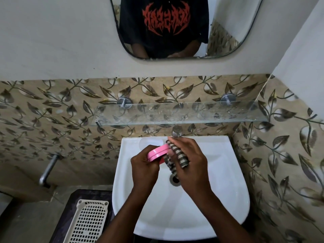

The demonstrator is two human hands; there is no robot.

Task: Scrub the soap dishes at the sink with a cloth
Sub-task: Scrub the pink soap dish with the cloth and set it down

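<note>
Head view, looking down over a white sink [219, 172] mounted against a leaf-patterned tile wall [52, 111].

Left hand [144, 165]: closed around a pink soap dish [157, 153], gripping its near end. The dish is tilted, long edge toward the camera, and held above the basin at roughly 11 o'clock from the drain [175, 180]. It is not touching the sink.

Right hand [190, 165]: fingers curled over a striped cloth [180, 155], dark and light bands, wrapped over the fingers. The cloth is pressed against the far end of the soap dish at about 3 o'clock of it. A loose tail of cloth hangs down between the two hands toward the drain.

Tap [177, 131]: chrome, at 12 o'clock on the sink's back ledge, just beyond the right hand's fingertips. No water stream can be made out.

Glass shelf [210, 113]: on two chrome brackets above the tap.

Mirror [228, 32]: above the shelf, reflecting a black shirt with a red print.

White perforated basket [87, 223]: at 8 o'clock from the sink, well apart, lower level. A chrome pipe [49, 168] stands out of the wall at 9 o'clock.
</note>
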